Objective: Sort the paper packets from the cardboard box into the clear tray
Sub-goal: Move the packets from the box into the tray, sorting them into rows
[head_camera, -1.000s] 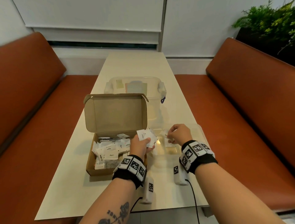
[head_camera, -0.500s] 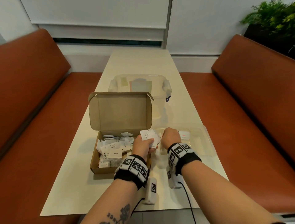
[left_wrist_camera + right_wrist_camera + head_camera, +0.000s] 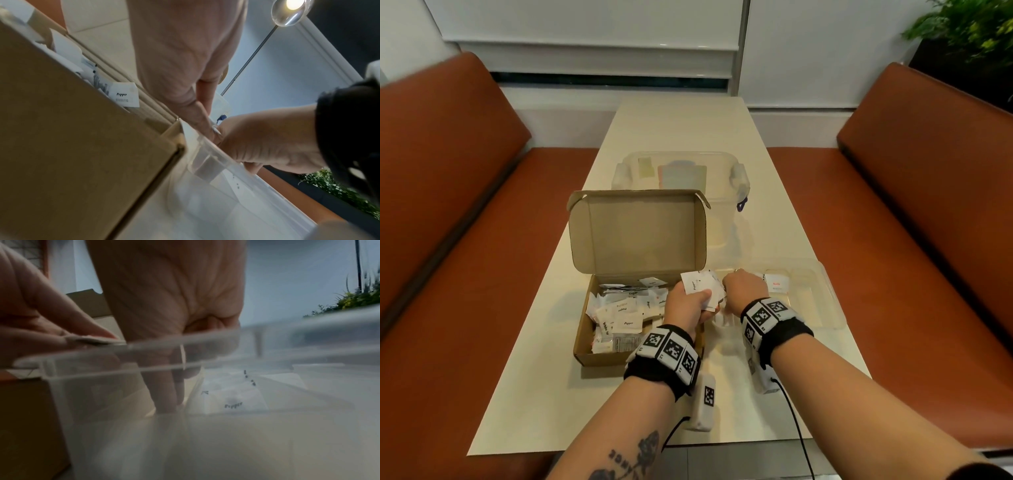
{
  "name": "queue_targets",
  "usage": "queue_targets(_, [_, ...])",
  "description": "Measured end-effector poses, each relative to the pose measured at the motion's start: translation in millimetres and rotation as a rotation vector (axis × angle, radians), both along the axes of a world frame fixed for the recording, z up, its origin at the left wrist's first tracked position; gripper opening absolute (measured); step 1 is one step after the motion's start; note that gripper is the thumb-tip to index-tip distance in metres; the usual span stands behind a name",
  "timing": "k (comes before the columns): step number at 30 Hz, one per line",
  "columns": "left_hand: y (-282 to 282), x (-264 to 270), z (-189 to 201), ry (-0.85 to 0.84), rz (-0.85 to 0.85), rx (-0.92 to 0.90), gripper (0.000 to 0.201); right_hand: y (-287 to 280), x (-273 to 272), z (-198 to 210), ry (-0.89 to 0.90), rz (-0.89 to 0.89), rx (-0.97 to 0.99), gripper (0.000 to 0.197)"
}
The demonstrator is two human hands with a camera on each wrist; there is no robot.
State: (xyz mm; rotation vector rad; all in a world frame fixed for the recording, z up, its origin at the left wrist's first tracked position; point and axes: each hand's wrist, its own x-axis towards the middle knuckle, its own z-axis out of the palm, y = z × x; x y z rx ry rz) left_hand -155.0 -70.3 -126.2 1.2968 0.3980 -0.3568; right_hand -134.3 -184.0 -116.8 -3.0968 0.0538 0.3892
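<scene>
Packets (image 3: 700,287): a small fan is pinched in left hand (image 3: 686,308). Right hand (image 3: 744,289): fingers curled into clear tray (image 3: 825,301); grip cannot be told. One cardboard box (image 3: 585,349), many packets.

The open brown cardboard box (image 3: 599,353) is matt, plain kraft board with raw-cut flap edges, and the small white paper packets (image 3: 625,317) inside it look thin, matt and slightly creased. The clear plastic tray (image 3: 822,291) is smooth and glossy, see-through with faint glare on its rim. The cream tabletop (image 3: 688,130) has a smooth satin finish, and the rust-brown bench cushions (image 3: 928,205) look like smooth leatherette.
</scene>
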Motion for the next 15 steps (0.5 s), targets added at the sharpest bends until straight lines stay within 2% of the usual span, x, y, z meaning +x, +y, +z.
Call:
queue_targets(9, [-1.8,1.7,0.6,-0.019,-0.012,0.010,0.030,-4.0,-0.9,2.8,0.025,0.020,-0.113,0.037])
queue_targets(15, [-1.3,1.4,-0.5,-0.034,-0.006,0.000,0.028,-4.0,-1.1,-0.7,0.068,0.030,-0.167,0.060])
